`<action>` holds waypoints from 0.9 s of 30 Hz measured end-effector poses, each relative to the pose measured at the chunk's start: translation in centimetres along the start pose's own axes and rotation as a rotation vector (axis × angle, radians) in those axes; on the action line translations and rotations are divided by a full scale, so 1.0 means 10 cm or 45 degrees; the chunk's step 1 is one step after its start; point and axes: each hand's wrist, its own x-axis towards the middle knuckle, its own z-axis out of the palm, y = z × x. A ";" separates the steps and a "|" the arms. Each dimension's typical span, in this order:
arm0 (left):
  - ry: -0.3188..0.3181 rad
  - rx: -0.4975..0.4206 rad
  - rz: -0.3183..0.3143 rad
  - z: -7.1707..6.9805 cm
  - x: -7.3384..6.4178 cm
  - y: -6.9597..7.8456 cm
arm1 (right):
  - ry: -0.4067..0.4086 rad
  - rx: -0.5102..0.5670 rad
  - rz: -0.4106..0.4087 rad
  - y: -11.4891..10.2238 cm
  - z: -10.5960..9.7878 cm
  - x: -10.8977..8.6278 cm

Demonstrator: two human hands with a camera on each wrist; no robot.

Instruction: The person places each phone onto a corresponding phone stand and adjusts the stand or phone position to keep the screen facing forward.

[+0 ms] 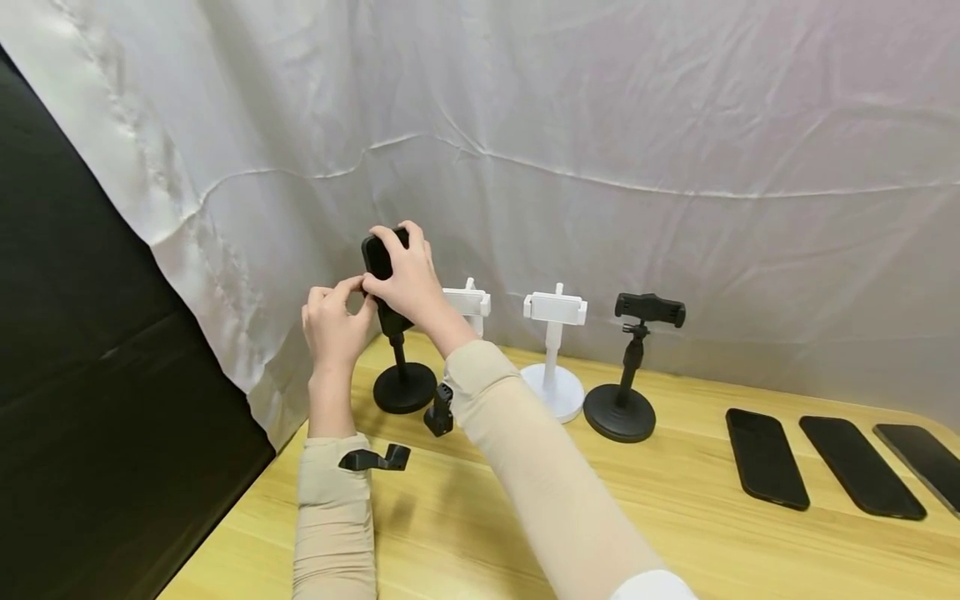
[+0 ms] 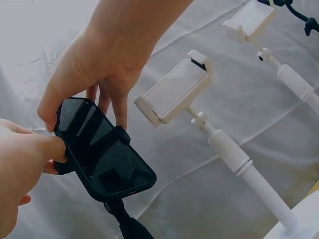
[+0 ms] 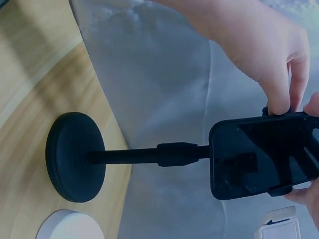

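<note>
A black smartphone (image 2: 104, 149) sits upright and slightly tilted in the clamp of a black phone stand (image 1: 405, 387). My right hand (image 1: 411, 279) grips the phone's upper part, thumb on one edge and fingers on the other. Left of it, my left hand (image 1: 335, 329) pinches the clamp jaw at the phone's side between thumb and finger. In the right wrist view, that clamp (image 3: 280, 190) also shows on the phone's opposite edge. The stand's pole (image 3: 129, 156) rises from a round base (image 3: 75, 157) on the table.
To the right stand two white phone stands (image 1: 553, 392) and another black stand (image 1: 621, 412) with bare holders. Several dark phones (image 1: 767, 458) lie flat on the wooden table (image 1: 675, 533) at the right. A pale curtain (image 1: 675, 125) hangs behind; a dark panel (image 1: 97, 375) is at left.
</note>
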 end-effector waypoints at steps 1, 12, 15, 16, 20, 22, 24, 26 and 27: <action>0.009 0.001 0.004 0.00 0.00 0.00 | 0.003 -0.002 0.001 0.00 0.00 0.00; 0.106 0.029 0.063 0.01 -0.01 0.03 | 0.047 -0.028 0.002 -0.01 0.03 -0.02; 0.129 0.046 0.077 0.01 -0.02 0.04 | 0.061 -0.054 0.000 0.00 0.05 -0.03; 0.137 0.053 0.082 0.02 -0.02 0.04 | 0.068 -0.060 -0.001 0.00 0.06 -0.03; 0.149 0.069 0.090 0.03 -0.03 0.03 | 0.099 -0.079 -0.005 0.01 0.08 -0.02; 0.157 0.076 0.093 0.04 -0.02 0.03 | 0.114 -0.088 -0.002 0.01 0.09 0.00; 0.166 0.080 0.089 0.04 -0.02 0.02 | 0.128 -0.100 0.000 0.01 0.09 0.00; 0.179 0.078 0.080 0.05 -0.02 0.02 | 0.138 -0.103 -0.003 0.00 0.09 0.00; 0.184 0.074 0.075 0.05 -0.02 0.02 | 0.141 -0.103 -0.003 0.00 0.09 0.00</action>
